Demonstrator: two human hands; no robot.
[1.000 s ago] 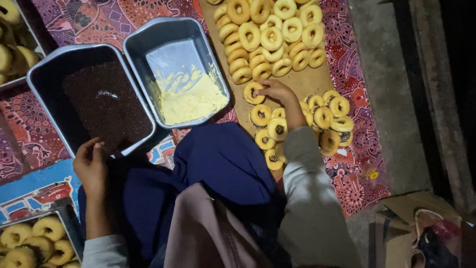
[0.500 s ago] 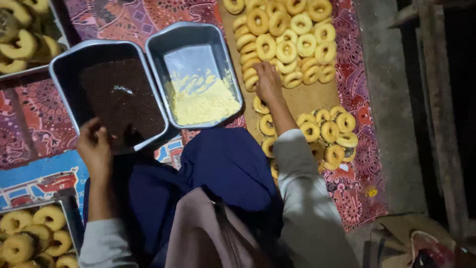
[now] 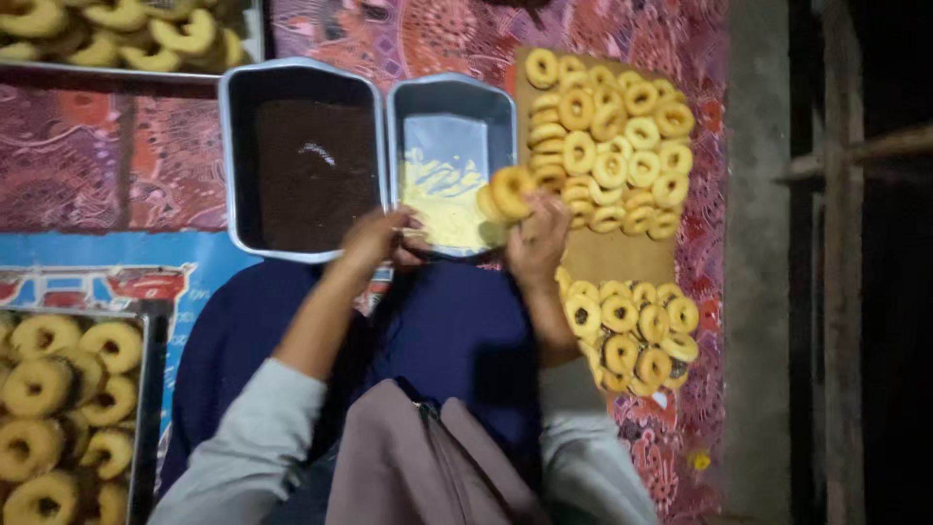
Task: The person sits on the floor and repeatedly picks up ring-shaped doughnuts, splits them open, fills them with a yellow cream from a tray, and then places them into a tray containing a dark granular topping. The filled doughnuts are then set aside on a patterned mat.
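My right hand (image 3: 537, 240) holds two plain doughnuts (image 3: 505, 193) over the near right corner of a grey pan of yellow glaze (image 3: 449, 177). My left hand (image 3: 374, 236) rests at the near rim between that pan and a grey pan of dark chocolate sprinkles (image 3: 309, 170), fingers curled; I cannot tell whether it grips the rim. A brown board (image 3: 612, 255) to the right carries a far batch of plain doughnuts (image 3: 612, 141) and a near batch of topped doughnuts (image 3: 632, 326).
A tray of doughnuts (image 3: 63, 408) sits at the near left and another tray (image 3: 121, 34) at the far left. Patterned red cloth (image 3: 107, 156) covers the surface. My blue-clad lap (image 3: 437, 331) is below the pans. A dark concrete strip (image 3: 758, 292) runs along the right.
My right hand has left the board with doughnuts and moved left over the glaze pan. My left hand has moved right from the sprinkle pan's near corner to between the pans.
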